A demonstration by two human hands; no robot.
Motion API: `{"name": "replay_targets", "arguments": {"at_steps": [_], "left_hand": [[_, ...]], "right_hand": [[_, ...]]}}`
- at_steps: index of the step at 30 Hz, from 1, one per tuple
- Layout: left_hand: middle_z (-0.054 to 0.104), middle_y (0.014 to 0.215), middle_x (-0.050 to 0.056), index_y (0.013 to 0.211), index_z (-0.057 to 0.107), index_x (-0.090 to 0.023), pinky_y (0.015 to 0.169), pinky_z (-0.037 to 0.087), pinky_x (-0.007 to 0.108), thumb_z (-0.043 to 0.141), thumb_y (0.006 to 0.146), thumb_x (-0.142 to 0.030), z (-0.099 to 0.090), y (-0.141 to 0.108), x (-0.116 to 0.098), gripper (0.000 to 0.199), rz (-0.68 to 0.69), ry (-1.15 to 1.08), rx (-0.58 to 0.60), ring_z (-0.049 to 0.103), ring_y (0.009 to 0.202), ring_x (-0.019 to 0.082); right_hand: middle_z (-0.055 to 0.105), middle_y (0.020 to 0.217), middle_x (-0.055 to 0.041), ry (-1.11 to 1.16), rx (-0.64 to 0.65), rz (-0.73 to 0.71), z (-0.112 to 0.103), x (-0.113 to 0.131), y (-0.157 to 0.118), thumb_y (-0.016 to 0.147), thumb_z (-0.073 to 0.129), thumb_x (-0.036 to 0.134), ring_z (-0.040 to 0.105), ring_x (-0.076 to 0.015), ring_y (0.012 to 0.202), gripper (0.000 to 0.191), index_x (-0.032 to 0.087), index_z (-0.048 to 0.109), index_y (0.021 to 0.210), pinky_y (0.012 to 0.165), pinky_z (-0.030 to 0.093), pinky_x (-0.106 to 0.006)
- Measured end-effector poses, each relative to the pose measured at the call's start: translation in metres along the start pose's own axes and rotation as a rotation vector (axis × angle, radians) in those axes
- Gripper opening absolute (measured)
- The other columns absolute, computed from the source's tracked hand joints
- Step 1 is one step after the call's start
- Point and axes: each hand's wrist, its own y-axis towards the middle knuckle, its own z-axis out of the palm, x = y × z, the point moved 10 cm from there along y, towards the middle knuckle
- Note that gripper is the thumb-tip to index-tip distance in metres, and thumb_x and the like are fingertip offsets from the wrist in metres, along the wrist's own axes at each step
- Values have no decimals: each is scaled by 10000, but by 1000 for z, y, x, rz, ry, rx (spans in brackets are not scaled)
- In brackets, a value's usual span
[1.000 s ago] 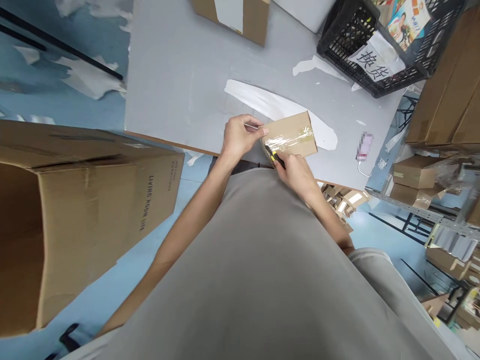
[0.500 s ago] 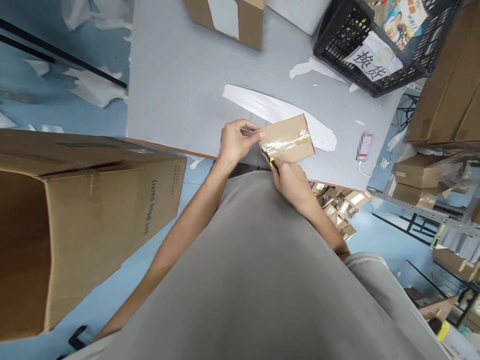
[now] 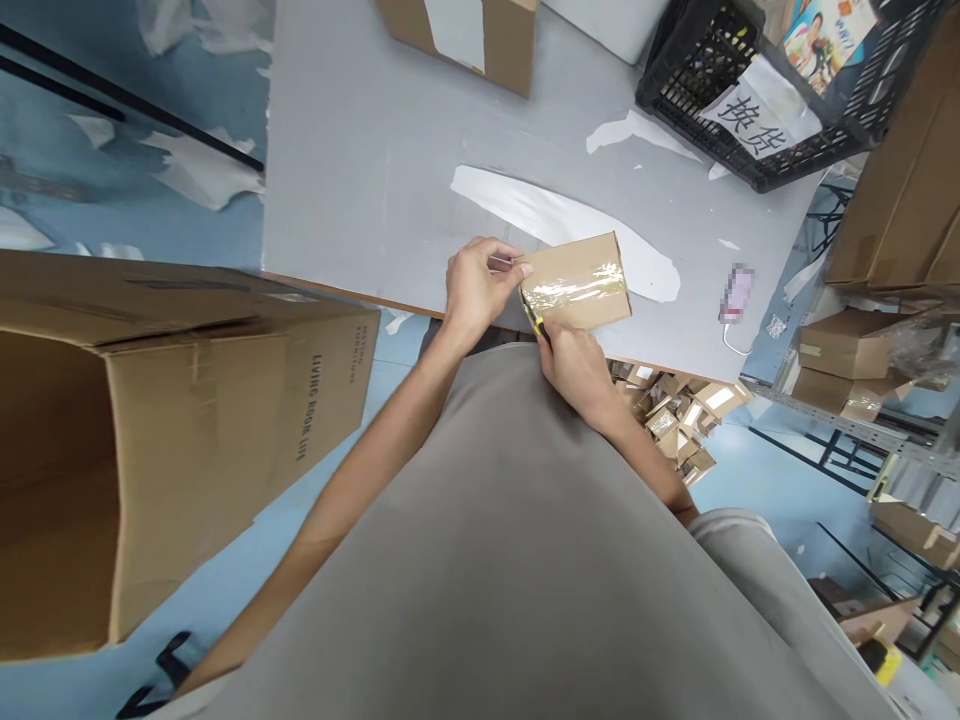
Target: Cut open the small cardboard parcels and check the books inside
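Note:
A small cardboard box [image 3: 577, 265] with shiny clear tape along it lies near the front edge of the grey table, partly over a white paper strip [image 3: 637, 255]. My left hand [image 3: 480, 285] grips the box's left end, thumb on its top and fingers at the far corner. In my right hand [image 3: 577, 370], closed around the handle, is a yellow and black utility knife [image 3: 539, 325]. Its tip is at the box's left edge, by the end of the tape. The blade itself is too small to make out.
A bigger cardboard box [image 3: 506, 45] and a black plastic crate [image 3: 750, 110] with a paper label stand at the table's far side. To the left is a large open carton [image 3: 225, 440]. Several small boxes [image 3: 675, 420] are heaped below the table's right front edge.
The knife in my right hand has shifted slightly left and toward me along the box's left edge. My left hand keeps its hold. The whole view has moved a little.

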Motion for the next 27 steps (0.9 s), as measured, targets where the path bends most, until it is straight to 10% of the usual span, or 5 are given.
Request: {"name": "replay_targets", "arguments": {"at_steps": [10,16,20,27], "left_hand": [[834,1155,61,986,763,-214,834,679,313,870,864,-366,3,3,-1,222,-10,-3,7,785,920,200],[830,1153,61,985,791,-214,839,671,314,857,847,-323,2,6,-7,188,-41,-23,3,782,930,202],[833,1097,57,973,800,-219,868,668,340,850,870,-323,1,11,-7,154,-60,-23,-14,784,903,204],[803,1165,70,1087,809,-271,1047,655,474,776,948,-334,-12,12,-26,156,68,156,-68,779,1090,286]], "right_hand": [[833,1281,-152,121,-110,-3,-1,-20,-25,1186,476,245,801,-296,1110,324,189,702,1411,944,563,-344],[807,1018,-112,459,-689,242,-44,-144,-26,1119,560,553,767,-281,936,376,209,712,1132,877,562,-356],[679,690,23,749,-641,347,-17,-185,0,1038,625,588,701,-216,638,356,238,666,982,683,535,-296],[628,655,53,821,-587,386,14,-167,4,1015,633,579,647,-192,649,337,266,611,894,654,499,-264]]}}
